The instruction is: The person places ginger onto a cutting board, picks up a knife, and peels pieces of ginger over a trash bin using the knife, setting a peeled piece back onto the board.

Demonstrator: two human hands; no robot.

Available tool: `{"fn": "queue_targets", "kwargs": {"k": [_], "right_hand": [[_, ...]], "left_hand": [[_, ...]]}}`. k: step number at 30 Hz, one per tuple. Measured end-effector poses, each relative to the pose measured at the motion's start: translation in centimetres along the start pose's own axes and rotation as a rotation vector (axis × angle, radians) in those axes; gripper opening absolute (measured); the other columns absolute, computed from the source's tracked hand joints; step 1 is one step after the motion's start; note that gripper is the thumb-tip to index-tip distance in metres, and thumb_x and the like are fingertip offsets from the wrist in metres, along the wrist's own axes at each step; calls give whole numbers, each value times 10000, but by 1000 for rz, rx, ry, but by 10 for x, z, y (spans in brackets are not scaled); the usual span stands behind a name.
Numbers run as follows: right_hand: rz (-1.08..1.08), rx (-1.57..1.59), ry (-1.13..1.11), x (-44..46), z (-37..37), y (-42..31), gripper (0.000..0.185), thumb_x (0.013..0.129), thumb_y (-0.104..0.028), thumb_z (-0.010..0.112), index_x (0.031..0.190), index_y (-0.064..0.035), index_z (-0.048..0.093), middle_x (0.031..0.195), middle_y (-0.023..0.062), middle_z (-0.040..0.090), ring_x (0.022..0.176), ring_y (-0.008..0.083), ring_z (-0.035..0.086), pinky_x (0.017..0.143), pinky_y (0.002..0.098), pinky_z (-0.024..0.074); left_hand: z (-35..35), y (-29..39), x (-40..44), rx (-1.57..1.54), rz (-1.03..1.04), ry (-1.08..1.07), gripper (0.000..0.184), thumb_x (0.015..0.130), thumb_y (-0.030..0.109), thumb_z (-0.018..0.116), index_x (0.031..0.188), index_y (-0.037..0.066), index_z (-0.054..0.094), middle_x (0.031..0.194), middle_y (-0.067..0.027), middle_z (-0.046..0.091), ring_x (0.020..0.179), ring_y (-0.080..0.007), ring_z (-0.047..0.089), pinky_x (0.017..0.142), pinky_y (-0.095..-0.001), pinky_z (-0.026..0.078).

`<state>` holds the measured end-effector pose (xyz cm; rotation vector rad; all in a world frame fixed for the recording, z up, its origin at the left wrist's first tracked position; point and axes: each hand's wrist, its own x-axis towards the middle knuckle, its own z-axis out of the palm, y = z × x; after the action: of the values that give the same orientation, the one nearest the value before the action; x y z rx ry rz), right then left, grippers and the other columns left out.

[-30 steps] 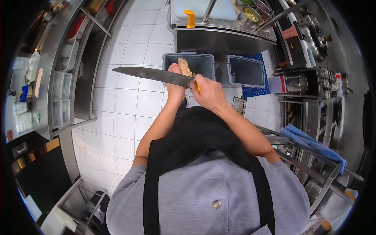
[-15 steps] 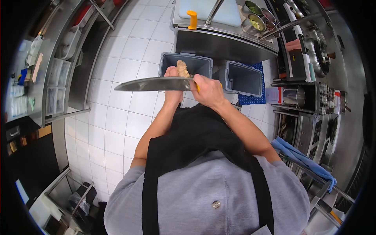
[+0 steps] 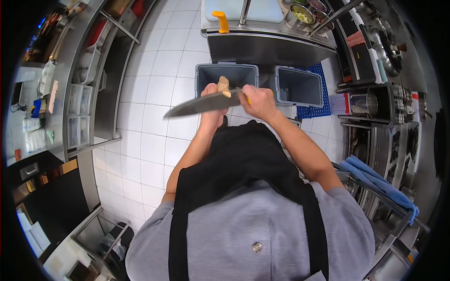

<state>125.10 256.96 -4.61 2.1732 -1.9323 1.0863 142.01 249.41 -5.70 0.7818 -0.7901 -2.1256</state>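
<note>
Steel counter (image 3: 272, 49) stands beyond my left grip (image 3: 215, 117) and right grip (image 3: 260, 102) on the remote head feed. Nearer, a grey bin (image 3: 243, 77) opens below and just past the left grip, handy, I judge, for catching whatever drops. My right grip is closed around the handle of a large knife (image 3: 192, 107), blade slanting across the left grip. That one is closed on a knobbly root (image 3: 223, 84), probably ginger, far end poking out, presumably leaving the blade room; whether they touch, I can't tell.
</note>
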Motion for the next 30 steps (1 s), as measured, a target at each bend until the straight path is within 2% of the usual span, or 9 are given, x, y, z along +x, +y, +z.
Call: {"fn": "queue_targets", "kwargs": {"k": [7,12,17,19,20,22,25,27,30], "right_hand": [[-32,-15,-19,9,3,-8,196,879,-154,658,785,-72,507,647,97,599,562,308,633,506,411,508],[12,-7,2,21,21,-3,190,875,-166,657,795,-79,508,660,103,615,569,320,636,498,431,505],[70,35,-56,20,30,15,201,890,-180,632,795,-61,500,714,109,662,597,358,650,526,463,520],[358,-18,-290,10,39,31,223,897,-240,612,872,-19,604,864,165,716,773,402,692,690,499,563],[361,-20,-287,8,39,43,223,897,-240,612,872,-19,604,864,165,716,773,402,692,690,499,563],[776,-84,-656,2,36,61,325,892,-276,585,997,11,694,1035,239,710,980,424,682,878,511,543],[911,-92,-819,-4,40,73,375,875,-268,581,1075,16,719,1106,277,687,1083,423,656,967,495,512],[924,-86,-792,-5,41,70,364,875,-251,570,1046,34,717,1098,284,688,1071,420,663,957,486,515],[1186,108,-743,3,47,52,362,877,-260,573,1041,30,715,1034,288,699,1015,438,674,927,492,523]], "left_hand": [[8,2,0,-15,11,64,297,1087,285,384,849,118,447,678,-9,470,454,-46,337,378,-203,249],[4,9,2,16,48,113,166,1049,154,382,925,83,467,660,-21,456,440,-66,335,378,-217,251],[0,21,5,64,67,151,221,1042,188,339,948,49,484,662,-56,491,422,-89,336,370,-239,259],[-11,25,10,56,43,232,268,1046,226,330,948,36,491,680,-87,525,412,-96,339,364,-248,261],[-16,28,8,101,69,229,304,1053,247,319,955,29,506,703,-109,553,428,-111,366,376,-256,268],[-22,29,6,93,80,191,296,1057,242,322,982,39,524,716,-75,541,468,-105,392,393,-257,271],[-29,31,11,54,41,133,329,1068,269,327,1047,33,555,753,-55,543,548,-119,437,453,-268,305],[-27,28,16,-71,-78,150,378,1070,325,328,1054,27,561,773,-76,554,572,-140,446,482,-269,320],[-36,15,29,-125,-134,116,385,1060,334,333,1085,15,546,810,-102,564,607,-145,445,506,-271,335]]}}
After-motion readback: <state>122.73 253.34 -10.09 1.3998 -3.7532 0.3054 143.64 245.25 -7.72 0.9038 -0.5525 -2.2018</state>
